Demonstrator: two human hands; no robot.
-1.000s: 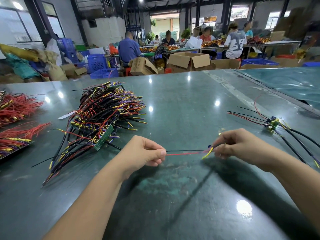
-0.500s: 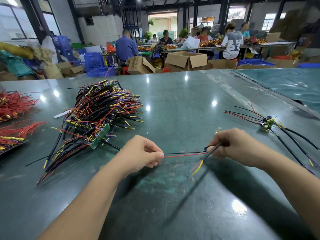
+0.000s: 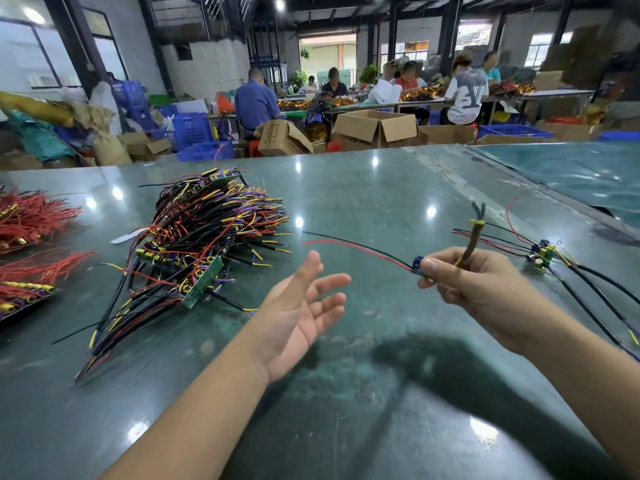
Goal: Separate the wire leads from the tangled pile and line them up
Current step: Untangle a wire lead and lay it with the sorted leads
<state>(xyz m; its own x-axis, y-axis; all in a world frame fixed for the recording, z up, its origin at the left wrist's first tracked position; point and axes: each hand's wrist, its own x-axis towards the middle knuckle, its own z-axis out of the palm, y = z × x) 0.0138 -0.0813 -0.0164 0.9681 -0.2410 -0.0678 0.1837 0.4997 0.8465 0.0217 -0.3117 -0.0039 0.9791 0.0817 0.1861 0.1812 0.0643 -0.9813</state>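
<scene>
While right hand (image 3: pixel 474 282) grips 1 wire lead (image 3: pixel 360 249), left hand (image 3: pixel 301 306) spread

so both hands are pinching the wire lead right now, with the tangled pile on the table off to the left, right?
Not quite. Only the right hand grips the wire lead. The left hand is open, palm up with straight fingers, apart from the lead and holding nothing, as the head view shows. The tangled pile does lie on the table off to the left.

Dark green table (image 3: pixel 346 202), black, red, yellow, purple tangled pile (image 3: pixel 207 237), red wire bundles (image 3: pixel 31 220), blue crates (image 3: pixel 190 129)
</scene>
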